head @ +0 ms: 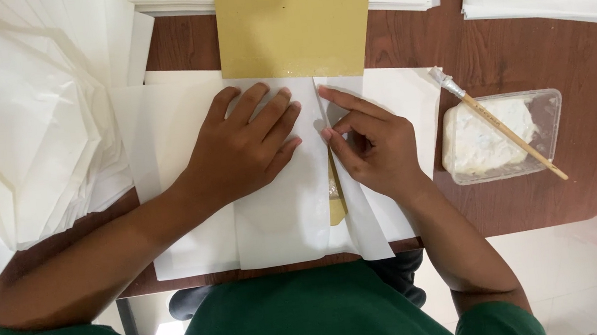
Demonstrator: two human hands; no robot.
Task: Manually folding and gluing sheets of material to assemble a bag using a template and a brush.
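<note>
folding step in hand; left hand flat, grip empty, pins white paper; right hand fingertips pinch its flap; next calls for firm creasing.

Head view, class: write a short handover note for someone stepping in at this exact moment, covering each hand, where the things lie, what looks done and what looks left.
Left hand: flat, palm down, pressing the folded white paper.
Right hand: fingers pinching and pressing the paper's folded flap along its crease.
Gold sheet: lies under the white paper, sticking out at the top; a gold sliver shows in the gap between the flaps.
Brush: rests across the clear tub of white paste, to the right.
Stack of white sheets: left side of the table.
Done: both flaps folded inward.
Left: a gap remains between the flaps; whether paste is on them cannot be told.
</note>
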